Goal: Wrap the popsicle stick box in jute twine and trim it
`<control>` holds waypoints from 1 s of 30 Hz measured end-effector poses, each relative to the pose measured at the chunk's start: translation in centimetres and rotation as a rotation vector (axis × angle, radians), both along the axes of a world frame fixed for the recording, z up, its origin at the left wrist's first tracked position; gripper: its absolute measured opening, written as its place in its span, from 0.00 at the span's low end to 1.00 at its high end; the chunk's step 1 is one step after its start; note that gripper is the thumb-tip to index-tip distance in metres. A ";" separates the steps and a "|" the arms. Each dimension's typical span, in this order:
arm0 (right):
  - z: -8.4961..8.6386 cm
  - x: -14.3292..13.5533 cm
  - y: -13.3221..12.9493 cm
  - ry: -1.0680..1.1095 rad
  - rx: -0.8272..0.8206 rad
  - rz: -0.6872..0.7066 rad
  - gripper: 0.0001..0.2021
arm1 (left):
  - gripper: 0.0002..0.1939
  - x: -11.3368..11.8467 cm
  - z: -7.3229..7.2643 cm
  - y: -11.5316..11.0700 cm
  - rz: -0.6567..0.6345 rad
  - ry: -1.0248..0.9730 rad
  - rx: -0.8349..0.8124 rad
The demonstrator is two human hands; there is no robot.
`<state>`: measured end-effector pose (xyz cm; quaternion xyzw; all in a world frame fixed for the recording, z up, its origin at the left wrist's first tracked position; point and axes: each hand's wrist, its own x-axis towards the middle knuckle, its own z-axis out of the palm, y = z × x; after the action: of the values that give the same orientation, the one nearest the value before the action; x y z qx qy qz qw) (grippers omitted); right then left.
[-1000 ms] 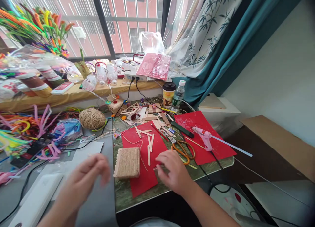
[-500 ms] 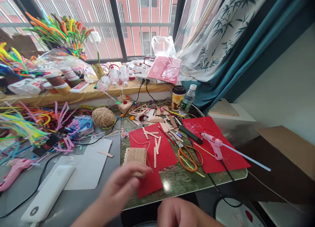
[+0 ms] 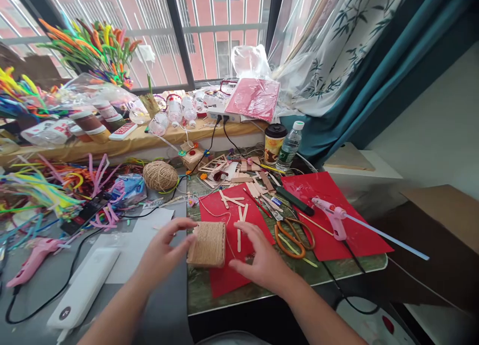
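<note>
A small square box wrapped in twine (image 3: 207, 242) sits on the red sheet (image 3: 228, 282) in front of me. At its left side is my left hand (image 3: 166, 250), thumb and fingers apart, the fingertips at or very near the box's edge. On the other side my right hand (image 3: 260, 252) is spread, a little apart from the box, with nothing in it. A loose strand of twine (image 3: 211, 213) runs from behind the box over the red sheet. Several popsicle sticks (image 3: 239, 240) lie on that sheet, close to my right fingertips.
Scissors with orange handles (image 3: 295, 237) lie to the right, beside a second red sheet bearing a pink glue gun (image 3: 333, 217). A twine ball (image 3: 160, 176), white power bank (image 3: 86, 287) and another pink glue gun (image 3: 32, 265) are leftward. A cup (image 3: 274, 144) and bottle (image 3: 290, 148) stand behind.
My left hand has drawn back from over the box to its left side. My right hand has risen from the table's front edge to the box's right, its fingers now spread.
</note>
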<state>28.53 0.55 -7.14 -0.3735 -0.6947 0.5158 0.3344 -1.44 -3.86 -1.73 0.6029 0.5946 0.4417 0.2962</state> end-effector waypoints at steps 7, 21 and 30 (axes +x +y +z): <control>-2.2 -3.5 1.6 -0.208 0.272 0.196 0.67 | 0.71 2.5 -1.2 1.7 -0.481 0.688 0.014; 2.2 -4.9 -3.0 0.521 -0.318 0.153 0.51 | 0.73 2.6 -2.6 -1.2 -0.275 0.399 0.217; 0.7 -7.0 -3.4 0.436 -0.255 -0.103 0.35 | 0.47 5.0 -2.1 -1.3 -0.333 -0.010 -0.039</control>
<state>21.55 -2.90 -6.44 -0.3275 -0.5157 0.6499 0.4521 3.58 -5.12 -3.79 0.6852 0.4934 0.3777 0.3800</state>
